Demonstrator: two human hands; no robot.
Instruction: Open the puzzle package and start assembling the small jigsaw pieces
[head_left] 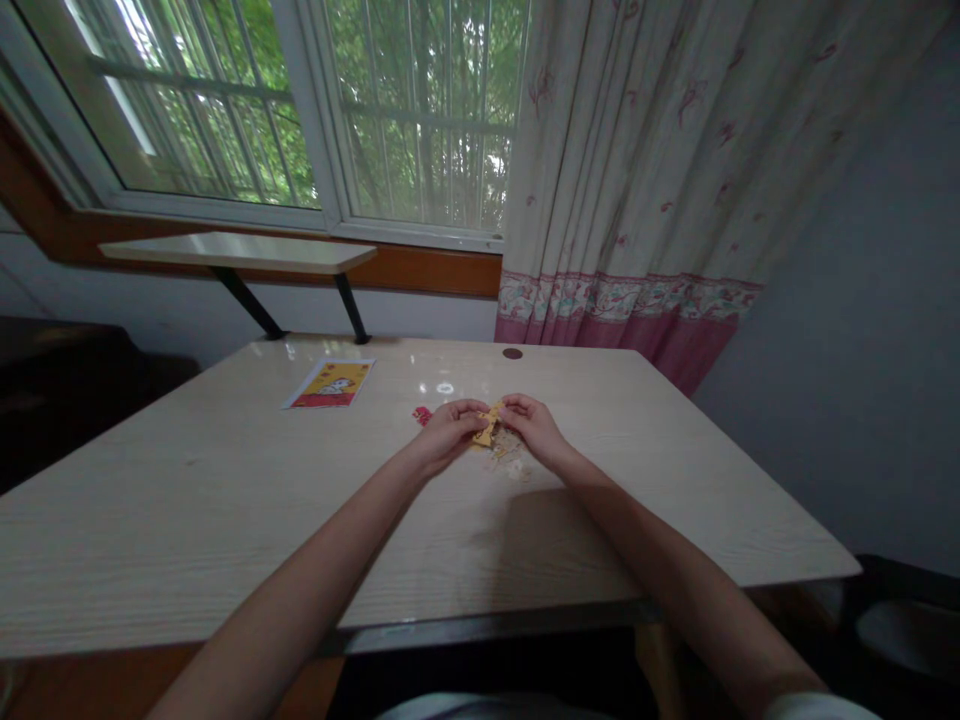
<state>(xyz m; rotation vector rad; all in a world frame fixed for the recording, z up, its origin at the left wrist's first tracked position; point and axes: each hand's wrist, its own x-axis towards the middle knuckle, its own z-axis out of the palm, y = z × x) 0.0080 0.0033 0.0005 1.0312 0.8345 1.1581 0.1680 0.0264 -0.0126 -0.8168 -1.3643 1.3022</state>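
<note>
At the middle of the table, my left hand [448, 432] pinches yellow jigsaw puzzle pieces [484, 437] between thumb and fingers. From the other side my right hand [534, 424] is closed on the upper right end of the same yellow pieces, its thumb and fingertips together. The exact number of joined pieces is too small to tell. Under and beside the hands lies a loose heap of pale and beige pieces [510, 450]. A small cluster of red pieces [421, 415] lies just beyond my left hand, partly hidden by it.
A printed picture [330, 385] in yellow and red with a white figure lies flat at the back left of the wood-grain table [225, 510]. A raised shelf [247, 252] on black legs stands behind it. A dark round disc [513, 353] sits near the back edge, before the curtain [622, 290].
</note>
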